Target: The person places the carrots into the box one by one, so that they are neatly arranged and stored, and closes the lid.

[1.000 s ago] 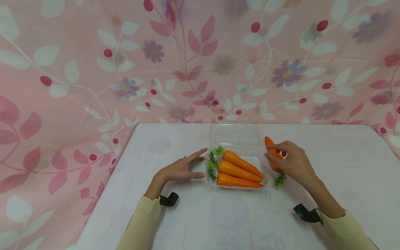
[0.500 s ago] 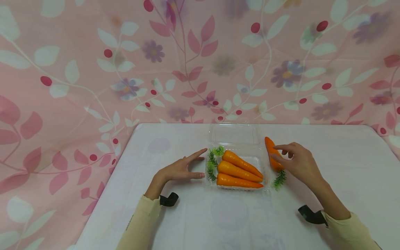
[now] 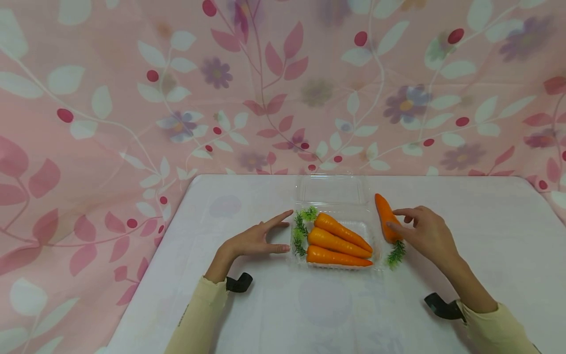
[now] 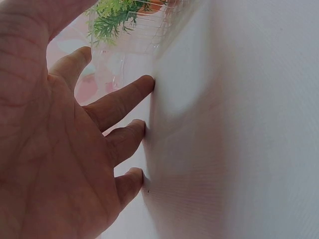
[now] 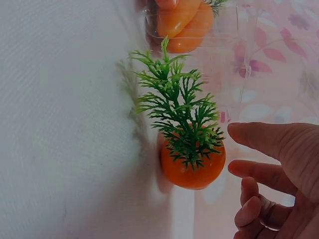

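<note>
Your right hand is just beside the loose carrot, your left hand beside the plastic box

In the head view, three carrots lie side by side in the clear box, their leafy tops along its left wall and their tips to the right. The lid is turned back on the far side. The loose carrot lies on the white table just right of the box, tip away from you, green top toward you. Your right thumb and forefinger are parted near its side. Your left fingers are spread by the box's left wall; whether they touch it, you cannot tell here. A pink flowered cloth hangs behind.

In the left wrist view, your fingers are mostly straight and spread, holding nothing, fingertips down at the table. Green leaves and some orange show through the box at the top.

In the right wrist view, a gap shows between the loose carrot's thick end and your extended thumb and forefinger. Your other fingers curl loosely toward the palm, gripping nothing
</note>
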`<state>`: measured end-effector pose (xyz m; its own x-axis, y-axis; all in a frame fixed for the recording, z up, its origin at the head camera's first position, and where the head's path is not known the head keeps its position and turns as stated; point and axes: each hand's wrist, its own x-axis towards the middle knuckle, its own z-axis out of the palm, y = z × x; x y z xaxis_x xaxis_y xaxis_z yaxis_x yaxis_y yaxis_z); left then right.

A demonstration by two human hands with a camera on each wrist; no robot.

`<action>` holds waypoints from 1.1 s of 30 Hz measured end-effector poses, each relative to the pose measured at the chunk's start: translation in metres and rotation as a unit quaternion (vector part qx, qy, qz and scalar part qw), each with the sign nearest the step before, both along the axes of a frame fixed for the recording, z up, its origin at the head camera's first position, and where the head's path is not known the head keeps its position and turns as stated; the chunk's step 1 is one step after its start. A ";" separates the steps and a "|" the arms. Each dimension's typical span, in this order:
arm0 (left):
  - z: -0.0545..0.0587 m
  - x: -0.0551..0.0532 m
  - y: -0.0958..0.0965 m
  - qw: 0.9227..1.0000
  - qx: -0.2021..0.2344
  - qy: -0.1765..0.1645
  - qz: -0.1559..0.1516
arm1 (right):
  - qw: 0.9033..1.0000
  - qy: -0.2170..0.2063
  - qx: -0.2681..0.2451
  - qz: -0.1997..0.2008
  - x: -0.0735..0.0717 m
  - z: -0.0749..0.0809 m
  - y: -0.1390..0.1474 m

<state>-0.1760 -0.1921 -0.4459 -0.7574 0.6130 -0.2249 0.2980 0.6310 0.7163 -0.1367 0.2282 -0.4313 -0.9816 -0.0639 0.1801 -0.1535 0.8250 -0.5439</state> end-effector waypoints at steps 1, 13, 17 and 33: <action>0.000 0.000 0.000 1.000 -0.001 0.000 0.000 | 1.000 -0.006 0.003 -0.004 0.000 0.000 0.000; -0.002 0.000 0.000 1.000 0.004 0.000 0.000 | 0.999 -0.037 0.020 -0.015 0.000 -0.007 0.001; -0.002 0.000 0.000 1.000 0.006 -0.002 -0.001 | 0.999 -0.034 0.028 -0.019 -0.001 -0.010 0.000; -0.001 0.000 0.000 1.000 -0.006 -0.001 0.001 | 0.999 -0.028 0.034 -0.023 -0.002 -0.011 0.002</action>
<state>-0.1762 -0.1918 -0.4470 -0.7581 0.6090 -0.2334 0.2953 0.6397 0.7096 -0.1392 0.2304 -0.4422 -0.9921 -0.0293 0.1216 -0.0860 0.8661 -0.4924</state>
